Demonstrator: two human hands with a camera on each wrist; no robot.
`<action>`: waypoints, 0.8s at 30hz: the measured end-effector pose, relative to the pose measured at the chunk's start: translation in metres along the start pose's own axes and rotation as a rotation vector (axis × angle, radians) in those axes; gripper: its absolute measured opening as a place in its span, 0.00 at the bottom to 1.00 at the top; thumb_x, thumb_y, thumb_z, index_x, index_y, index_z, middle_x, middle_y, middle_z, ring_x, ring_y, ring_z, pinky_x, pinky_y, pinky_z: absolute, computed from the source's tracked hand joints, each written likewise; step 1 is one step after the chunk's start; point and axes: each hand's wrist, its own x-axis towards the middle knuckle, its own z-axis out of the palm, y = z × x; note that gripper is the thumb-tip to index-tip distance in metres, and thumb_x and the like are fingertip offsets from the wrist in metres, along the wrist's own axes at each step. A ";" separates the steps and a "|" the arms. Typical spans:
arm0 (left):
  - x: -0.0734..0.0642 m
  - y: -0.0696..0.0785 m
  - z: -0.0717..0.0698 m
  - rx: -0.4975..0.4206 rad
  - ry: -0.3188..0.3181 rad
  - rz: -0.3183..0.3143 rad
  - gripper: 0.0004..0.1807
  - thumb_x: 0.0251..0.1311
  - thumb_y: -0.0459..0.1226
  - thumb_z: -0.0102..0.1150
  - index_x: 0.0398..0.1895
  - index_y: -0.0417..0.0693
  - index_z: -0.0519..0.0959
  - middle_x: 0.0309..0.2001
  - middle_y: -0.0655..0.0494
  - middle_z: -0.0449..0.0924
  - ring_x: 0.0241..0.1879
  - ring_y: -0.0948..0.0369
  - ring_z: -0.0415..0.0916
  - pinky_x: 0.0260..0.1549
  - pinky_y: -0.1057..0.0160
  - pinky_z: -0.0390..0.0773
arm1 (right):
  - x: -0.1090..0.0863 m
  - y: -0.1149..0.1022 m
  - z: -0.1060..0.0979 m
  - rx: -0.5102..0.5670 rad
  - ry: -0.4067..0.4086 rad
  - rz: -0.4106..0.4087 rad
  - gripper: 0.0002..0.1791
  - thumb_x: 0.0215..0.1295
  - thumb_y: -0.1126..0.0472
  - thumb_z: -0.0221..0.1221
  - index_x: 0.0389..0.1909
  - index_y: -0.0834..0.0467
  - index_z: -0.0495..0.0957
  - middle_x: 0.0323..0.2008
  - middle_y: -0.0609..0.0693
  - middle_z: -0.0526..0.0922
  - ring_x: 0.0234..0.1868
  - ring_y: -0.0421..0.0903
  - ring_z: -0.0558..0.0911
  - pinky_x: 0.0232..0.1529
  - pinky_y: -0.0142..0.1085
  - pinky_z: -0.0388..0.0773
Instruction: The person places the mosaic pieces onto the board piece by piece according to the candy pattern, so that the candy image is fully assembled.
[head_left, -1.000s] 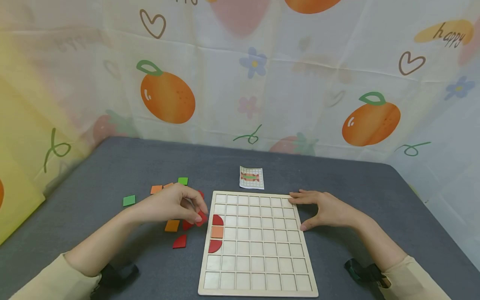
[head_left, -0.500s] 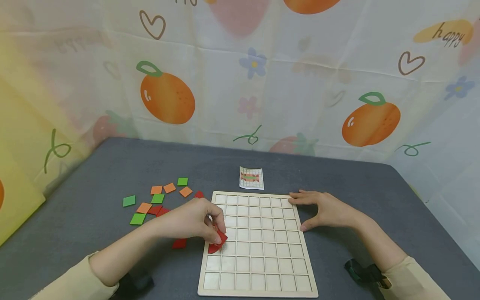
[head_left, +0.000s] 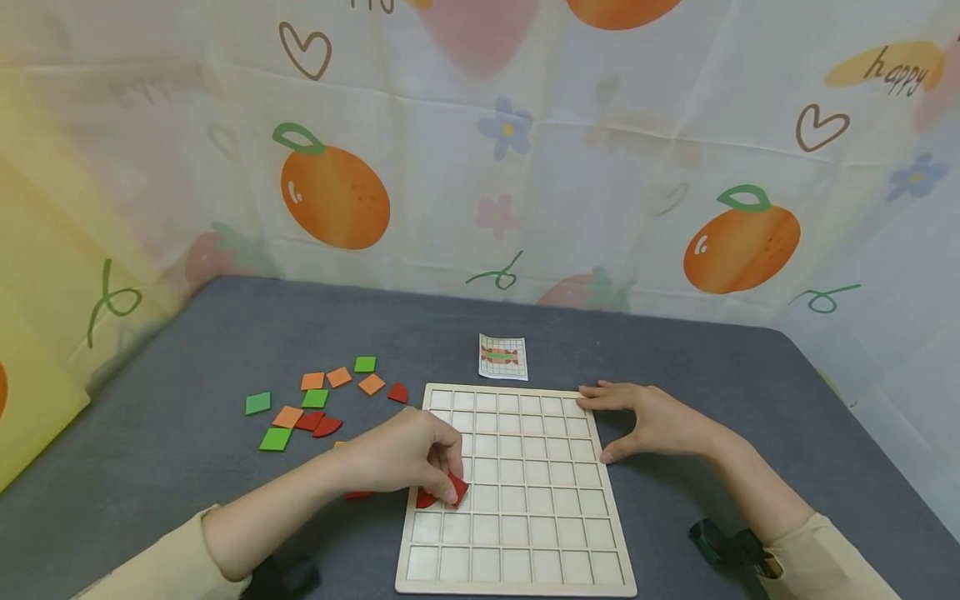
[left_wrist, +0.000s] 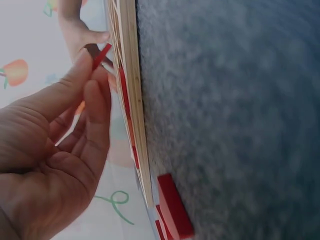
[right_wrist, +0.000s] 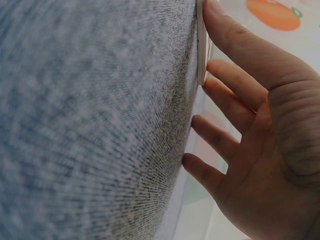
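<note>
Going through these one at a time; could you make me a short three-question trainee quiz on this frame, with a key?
1. Multiple choice: Seen from the person's side, where do the loose green squares lie?
A) On the grid board
B) Left of the board
C) Right of the board

2. True or false: The picture card lies beyond the board's far edge, off the board.

3. Short answer: Which hand pinches a red piece above the board?

Key:
1. B
2. True
3. The left hand; the right hand touches the board's edge.
</note>
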 end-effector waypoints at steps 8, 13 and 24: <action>0.002 0.000 0.003 0.029 -0.003 0.001 0.10 0.45 0.36 0.77 0.22 0.51 0.81 0.19 0.61 0.80 0.18 0.71 0.72 0.20 0.72 0.72 | 0.001 0.000 0.000 -0.007 -0.014 0.007 0.47 0.45 0.36 0.72 0.68 0.47 0.71 0.73 0.48 0.68 0.77 0.61 0.59 0.69 0.67 0.57; 0.001 0.000 0.003 0.057 -0.007 -0.006 0.10 0.45 0.38 0.77 0.22 0.52 0.81 0.17 0.62 0.79 0.16 0.71 0.70 0.19 0.72 0.70 | 0.001 0.000 -0.001 -0.006 -0.016 0.007 0.47 0.45 0.36 0.72 0.68 0.48 0.72 0.73 0.48 0.68 0.77 0.61 0.59 0.69 0.67 0.57; 0.003 -0.004 0.007 0.089 -0.006 0.024 0.11 0.47 0.39 0.76 0.20 0.53 0.79 0.15 0.65 0.74 0.16 0.74 0.67 0.19 0.74 0.67 | 0.001 0.000 0.000 -0.007 -0.011 0.007 0.47 0.44 0.36 0.72 0.68 0.47 0.72 0.72 0.48 0.69 0.77 0.61 0.59 0.69 0.68 0.56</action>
